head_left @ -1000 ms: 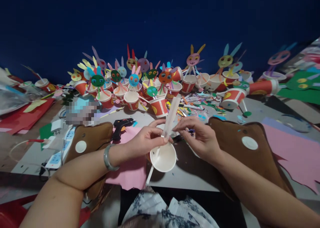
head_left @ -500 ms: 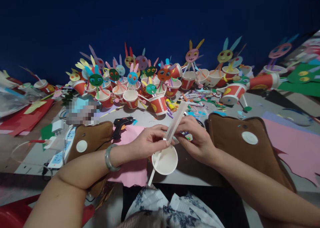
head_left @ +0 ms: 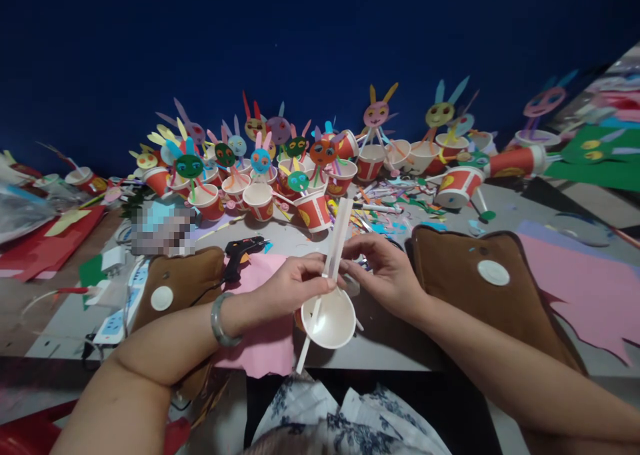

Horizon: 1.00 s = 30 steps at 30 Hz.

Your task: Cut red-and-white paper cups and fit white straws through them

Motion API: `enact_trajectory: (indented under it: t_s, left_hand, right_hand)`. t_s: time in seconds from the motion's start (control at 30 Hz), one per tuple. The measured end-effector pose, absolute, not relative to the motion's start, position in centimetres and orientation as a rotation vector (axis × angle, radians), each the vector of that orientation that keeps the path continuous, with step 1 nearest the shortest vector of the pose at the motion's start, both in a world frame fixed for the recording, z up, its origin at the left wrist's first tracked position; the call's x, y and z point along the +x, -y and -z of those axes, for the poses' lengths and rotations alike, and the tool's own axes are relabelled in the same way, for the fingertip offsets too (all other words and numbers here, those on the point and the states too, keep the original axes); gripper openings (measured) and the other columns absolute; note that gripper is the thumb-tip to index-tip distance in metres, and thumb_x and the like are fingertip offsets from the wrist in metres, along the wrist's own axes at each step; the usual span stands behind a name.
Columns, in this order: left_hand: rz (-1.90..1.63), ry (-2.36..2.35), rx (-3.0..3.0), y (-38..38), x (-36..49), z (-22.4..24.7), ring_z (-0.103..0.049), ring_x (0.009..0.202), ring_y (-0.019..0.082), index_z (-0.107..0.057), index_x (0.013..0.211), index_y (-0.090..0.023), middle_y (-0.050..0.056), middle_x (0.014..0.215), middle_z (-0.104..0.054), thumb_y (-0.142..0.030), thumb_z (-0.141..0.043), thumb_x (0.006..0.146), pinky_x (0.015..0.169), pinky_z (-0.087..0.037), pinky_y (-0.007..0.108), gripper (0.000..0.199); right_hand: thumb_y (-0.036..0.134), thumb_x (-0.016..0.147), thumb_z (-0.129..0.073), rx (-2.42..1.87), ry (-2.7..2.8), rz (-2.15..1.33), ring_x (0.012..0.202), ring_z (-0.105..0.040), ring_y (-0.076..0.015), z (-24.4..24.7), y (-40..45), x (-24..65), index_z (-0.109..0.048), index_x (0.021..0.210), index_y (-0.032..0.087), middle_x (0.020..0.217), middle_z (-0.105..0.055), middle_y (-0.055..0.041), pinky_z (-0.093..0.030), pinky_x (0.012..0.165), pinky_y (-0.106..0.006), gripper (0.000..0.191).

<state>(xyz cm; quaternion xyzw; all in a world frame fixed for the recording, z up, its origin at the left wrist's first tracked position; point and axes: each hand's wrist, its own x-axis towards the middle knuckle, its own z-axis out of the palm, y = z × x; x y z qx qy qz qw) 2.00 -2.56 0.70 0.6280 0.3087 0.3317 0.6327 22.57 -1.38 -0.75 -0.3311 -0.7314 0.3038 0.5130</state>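
Observation:
My left hand [head_left: 305, 283] is closed, pinching a long pale strip [head_left: 336, 238] with its thumb in front. The strip stands up from the fingers and tilts slightly right. A narrow white strip [head_left: 303, 355] runs down from the same grip across the cup's left side; I cannot tell whether both are one piece. My right hand [head_left: 383, 268] is curled, with thumb and fingertips together at the pale strip's right edge. Part of that contact is hidden. Below both hands is a paper cup [head_left: 330, 322], its white inside facing me.
Behind my hands stand several red cups [head_left: 313, 210] with paper rabbit faces. A black glue gun [head_left: 240, 255] and pink paper [head_left: 270, 342] lie left, near a brown pouch [head_left: 173, 275]. Another brown pouch [head_left: 465, 288] lies right. Paper scraps [head_left: 385, 202] and a power strip [head_left: 117, 322] are around.
The pale strip has turned more upright and its top has shifted left. My right hand has moved slightly left. The whole view has shifted a little.

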Motion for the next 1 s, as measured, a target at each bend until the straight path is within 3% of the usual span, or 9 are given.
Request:
enact_trajectory:
  t_s: [0.13,0.2,0.3,0.4,0.47,0.53,0.77,1.0]
  left_hand:
    - [-0.771,-0.770,1.395,2.6,2.1,-0.8,-0.064,0.092,0.018,-0.080,0.089,-0.019,0.007,0.101,-0.067,-0.027,-0.066,0.086,0.084,-0.049,0.029,0.016]
    - [-0.770,-0.768,1.394,2.7,2.2,-0.7,-0.064,0.093,0.018,-0.080,0.090,-0.018,0.007,0.102,-0.068,-0.027,-0.066,0.086,0.084,-0.049,0.029,0.017]
    - [-0.791,-0.794,1.411,2.9,2.2,-0.7,-0.065,0.095,0.019,-0.080,0.091,-0.019,0.008,0.104,-0.069,-0.027,-0.065,0.086,0.084,-0.050,0.030,0.017]
    - [-0.838,-0.886,1.410,3.1,2.3,-0.9,-0.065,0.095,0.021,-0.079,0.089,-0.019,0.008,0.102,-0.070,-0.026,-0.067,0.083,0.081,-0.050,0.029,0.015]
    - [-0.843,-0.902,1.382,3.1,2.4,-1.1,-0.065,0.091,0.021,-0.078,0.087,-0.018,0.007,0.098,-0.070,-0.026,-0.068,0.082,0.077,-0.050,0.029,0.014]
    - [-0.844,-0.878,1.375,3.2,2.4,-1.4,-0.065,0.090,0.021,-0.078,0.084,-0.018,0.007,0.093,-0.070,-0.026,-0.068,0.081,0.075,-0.050,0.029,0.013]
    - [-0.839,-0.883,1.374,3.2,2.5,-1.1,-0.066,0.094,0.021,-0.078,0.085,-0.018,0.008,0.102,-0.072,-0.023,-0.068,0.081,0.083,-0.051,0.031,0.013]
    - [-0.890,-0.780,1.513,3.1,2.5,-1.1,-0.063,0.114,0.025,-0.079,0.089,-0.019,0.010,0.120,-0.069,-0.026,-0.066,0.086,0.100,-0.049,0.037,0.015]
  right_hand:
    - [0.029,0.085,-0.078,-0.827,1.643,-0.905,0.084,-0.067,-0.0184,1.3,1.2,22.4,-0.050,0.134,0.034,0.101,-0.070,-0.0023,-0.054,0.078,-0.035,0.057]
    - [0.033,0.084,-0.079,-0.857,1.620,-0.939,0.084,-0.067,-0.0187,1.6,0.9,22.5,-0.042,0.141,0.034,0.106,-0.070,-0.0035,-0.054,0.080,-0.037,0.067]
    - [0.042,0.082,-0.079,-0.966,1.630,-0.901,0.083,-0.066,-0.0196,1.7,0.5,22.6,-0.052,0.131,0.028,0.108,-0.070,-0.0069,-0.054,0.077,-0.038,0.057]
    - [0.050,0.087,-0.070,-1.083,1.731,-0.858,0.078,-0.065,-0.0199,1.3,0.3,22.6,-0.069,0.098,0.021,0.089,-0.072,-0.0067,-0.053,0.073,-0.036,0.031]
    - [0.052,0.092,-0.063,-1.032,1.780,-0.871,0.076,-0.066,-0.0191,0.9,0.3,22.5,-0.070,0.079,0.021,0.080,-0.072,-0.0057,-0.053,0.074,-0.036,0.035]
    - [0.052,0.092,-0.063,-0.962,1.787,-0.871,0.077,-0.068,-0.0187,0.6,0.5,22.3,-0.069,0.072,0.020,0.079,-0.073,-0.0054,-0.054,0.075,-0.035,0.038]
    - [0.037,0.089,-0.069,-0.944,1.709,-0.828,0.083,-0.072,-0.0198,0.6,1.4,21.8,-0.078,0.091,0.022,0.088,-0.078,-0.0064,-0.057,0.079,-0.035,0.018]
    - [0.048,0.080,-0.078,-1.098,1.612,-0.929,0.090,-0.070,-0.0216,1.1,0.7,22.5,-0.075,0.107,0.021,0.102,-0.077,-0.0084,-0.057,0.078,-0.035,0.039]
